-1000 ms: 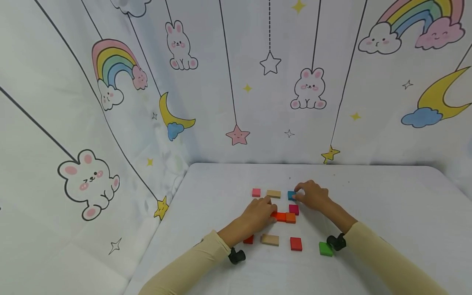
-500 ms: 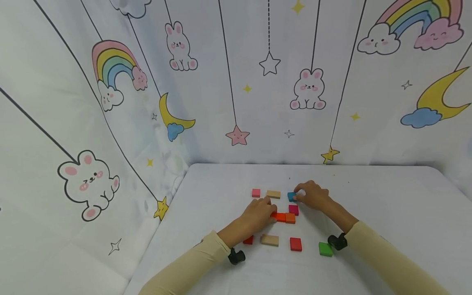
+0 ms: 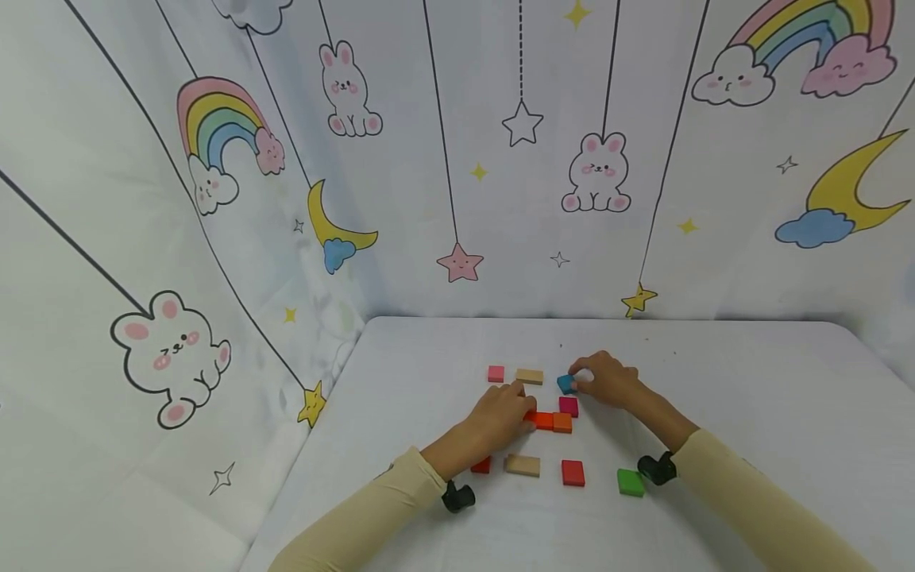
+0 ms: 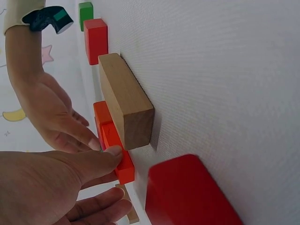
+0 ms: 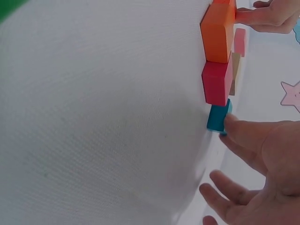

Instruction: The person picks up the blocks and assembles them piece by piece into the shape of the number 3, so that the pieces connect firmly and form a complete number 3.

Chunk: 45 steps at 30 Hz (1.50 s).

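Observation:
My left hand [image 3: 498, 417] pinches a red-orange block [image 4: 123, 164] with the thumb on its near side; the fingers behind it are partly hidden. Against that block's right end stands an orange block [image 3: 562, 423]. A crimson block [image 3: 568, 407] lies just beyond the orange one and meets it in the right wrist view. My right hand [image 3: 608, 380] pinches a blue block [image 5: 218, 116] between thumb and index finger, a small way past the crimson block. The blue block sits at a slant in the head view.
Farther back lie a pink block [image 3: 496, 373] and a wooden block [image 3: 530, 376]. Nearer the person are a red block [image 3: 481, 465] partly behind the left wrist, another wooden block [image 3: 523, 465], a second red block [image 3: 573, 473] and a green block [image 3: 631, 482] by the right wrist.
The blue block has turned to a slant and come slightly nearer the crimson block, with my right hand's fingers on it. My left hand stays at the red-orange block.

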Each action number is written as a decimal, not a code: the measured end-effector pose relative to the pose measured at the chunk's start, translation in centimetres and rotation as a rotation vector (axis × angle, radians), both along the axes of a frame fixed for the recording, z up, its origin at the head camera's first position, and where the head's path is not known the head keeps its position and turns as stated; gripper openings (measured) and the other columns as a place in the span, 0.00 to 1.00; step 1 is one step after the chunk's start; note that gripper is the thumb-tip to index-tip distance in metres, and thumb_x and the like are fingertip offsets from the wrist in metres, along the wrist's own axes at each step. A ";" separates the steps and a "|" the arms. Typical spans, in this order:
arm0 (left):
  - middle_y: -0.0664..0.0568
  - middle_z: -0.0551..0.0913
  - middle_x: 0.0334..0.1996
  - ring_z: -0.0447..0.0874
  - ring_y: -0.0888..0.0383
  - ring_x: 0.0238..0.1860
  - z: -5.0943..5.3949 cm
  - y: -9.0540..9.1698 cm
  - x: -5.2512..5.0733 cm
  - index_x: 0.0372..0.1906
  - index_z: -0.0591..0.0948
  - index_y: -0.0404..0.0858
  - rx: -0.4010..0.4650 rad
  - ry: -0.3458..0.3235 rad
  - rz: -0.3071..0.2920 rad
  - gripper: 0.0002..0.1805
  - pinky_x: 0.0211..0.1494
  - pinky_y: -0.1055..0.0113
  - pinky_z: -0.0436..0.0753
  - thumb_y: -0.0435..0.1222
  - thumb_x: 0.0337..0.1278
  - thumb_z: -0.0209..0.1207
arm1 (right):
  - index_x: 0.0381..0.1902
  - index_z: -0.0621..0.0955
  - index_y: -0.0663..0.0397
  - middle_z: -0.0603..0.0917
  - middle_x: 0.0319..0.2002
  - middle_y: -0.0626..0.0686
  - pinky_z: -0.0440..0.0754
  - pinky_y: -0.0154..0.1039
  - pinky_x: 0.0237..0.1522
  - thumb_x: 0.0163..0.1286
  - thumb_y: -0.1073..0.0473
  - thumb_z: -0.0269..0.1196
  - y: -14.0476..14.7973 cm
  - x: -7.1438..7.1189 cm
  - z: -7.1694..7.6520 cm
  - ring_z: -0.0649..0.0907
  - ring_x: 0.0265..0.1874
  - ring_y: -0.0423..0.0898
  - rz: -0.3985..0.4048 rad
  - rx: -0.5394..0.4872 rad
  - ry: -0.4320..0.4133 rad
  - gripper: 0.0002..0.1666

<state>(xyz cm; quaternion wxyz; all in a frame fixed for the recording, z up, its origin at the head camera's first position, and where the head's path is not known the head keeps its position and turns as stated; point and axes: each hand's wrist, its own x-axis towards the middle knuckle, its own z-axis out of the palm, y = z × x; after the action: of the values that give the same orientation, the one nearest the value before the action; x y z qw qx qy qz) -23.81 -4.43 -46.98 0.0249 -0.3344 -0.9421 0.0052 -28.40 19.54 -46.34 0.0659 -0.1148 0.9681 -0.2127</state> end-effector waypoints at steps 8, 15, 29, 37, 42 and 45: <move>0.53 0.83 0.48 0.81 0.60 0.45 0.1 0.0 0.1 0.54 0.89 0.48 0.004 -0.005 0.003 0.16 0.50 0.70 0.79 0.51 0.68 0.68 | 0.58 0.86 0.56 0.79 0.62 0.71 0.72 0.82 0.53 0.71 0.58 0.70 0.3 0.0 -0.2 0.74 0.64 0.70 0.011 0.006 -0.009 0.19; 0.53 0.84 0.48 0.81 0.60 0.46 0.1 0.0 0.1 0.53 0.89 0.48 -0.002 -0.009 0.001 0.16 0.50 0.71 0.80 0.51 0.68 0.68 | 0.59 0.85 0.55 0.78 0.63 0.70 0.71 0.82 0.54 0.71 0.58 0.70 0.5 0.1 -0.3 0.73 0.65 0.70 0.022 0.010 -0.010 0.20; 0.53 0.83 0.47 0.81 0.60 0.44 -0.1 -0.1 -0.1 0.53 0.89 0.48 0.010 -0.004 -0.006 0.16 0.48 0.71 0.79 0.50 0.68 0.68 | 0.59 0.85 0.54 0.77 0.63 0.70 0.71 0.82 0.54 0.72 0.57 0.70 0.7 0.0 -0.6 0.72 0.66 0.69 0.047 0.009 -0.020 0.20; 0.53 0.83 0.48 0.81 0.59 0.43 -0.1 -0.1 -0.1 0.53 0.89 0.48 0.009 0.001 -0.005 0.16 0.48 0.70 0.79 0.51 0.68 0.68 | 0.59 0.85 0.54 0.77 0.63 0.70 0.71 0.82 0.55 0.72 0.57 0.70 0.7 0.2 -0.4 0.72 0.66 0.69 0.053 0.011 -0.019 0.20; 0.53 0.83 0.46 0.82 0.60 0.44 -0.1 -0.1 0.0 0.51 0.89 0.48 0.013 0.020 -0.016 0.15 0.47 0.70 0.79 0.50 0.67 0.69 | 0.59 0.85 0.54 0.78 0.63 0.70 0.72 0.81 0.54 0.72 0.57 0.70 0.7 0.4 -0.3 0.74 0.64 0.68 0.059 0.010 -0.021 0.20; 0.53 0.84 0.46 0.82 0.60 0.45 -0.1 -0.1 0.1 0.50 0.89 0.48 0.020 0.033 -0.024 0.15 0.46 0.71 0.79 0.50 0.67 0.70 | 0.59 0.85 0.53 0.78 0.62 0.69 0.73 0.80 0.54 0.72 0.56 0.70 0.8 0.4 -0.4 0.74 0.64 0.68 0.064 0.009 -0.023 0.20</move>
<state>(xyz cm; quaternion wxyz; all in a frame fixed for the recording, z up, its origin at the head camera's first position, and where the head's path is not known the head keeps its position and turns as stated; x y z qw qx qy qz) -23.72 -4.51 -47.09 0.0441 -0.3453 -0.9375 0.0009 -28.03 20.34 -46.69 0.0842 -0.1429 0.9641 -0.2073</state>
